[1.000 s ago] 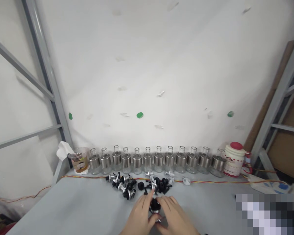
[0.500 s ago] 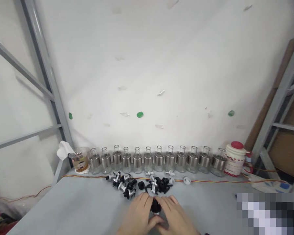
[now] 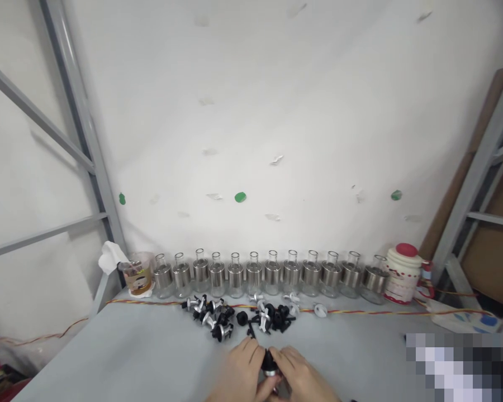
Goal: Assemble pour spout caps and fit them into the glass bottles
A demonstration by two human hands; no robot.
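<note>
Holding a small black-and-silver part (image 3: 269, 362) between them in the head view, the left hand (image 3: 242, 368) and the right hand (image 3: 302, 373) are meeting at the near edge of the table (image 3: 121, 357), around the middle. The black end is pointing up and the silver band is showing just below it; fingers and thumbs of both hands are pinching the part from either side, though the lower grip is partly hidden, so how the thumbs are pressing is hard to tell. The step in hand appears to be fitting or turning pieces of this one part together. The next move seems to be calling for a steady pinch on one side and a controlled push or twist on the other, keeping the pieces in line. Just beyond the hands, a left pile (image 3: 221, 333) of black-and-silver parts and a right pile (image 3: 280, 319) of mostly black pieces are lying loose, with a black cap (image 3: 242, 318) sitting between them and a pale disc (image 3: 321, 310) resting to the right. Farther off, a twisted wire (image 3: 373, 312) is running across the table, and behind it bottles (image 3: 254, 273) are standing in a row by the wall, a cup (image 3: 138, 281) flanking them on the left and a jar (image 3: 401, 279) on the right.
</note>
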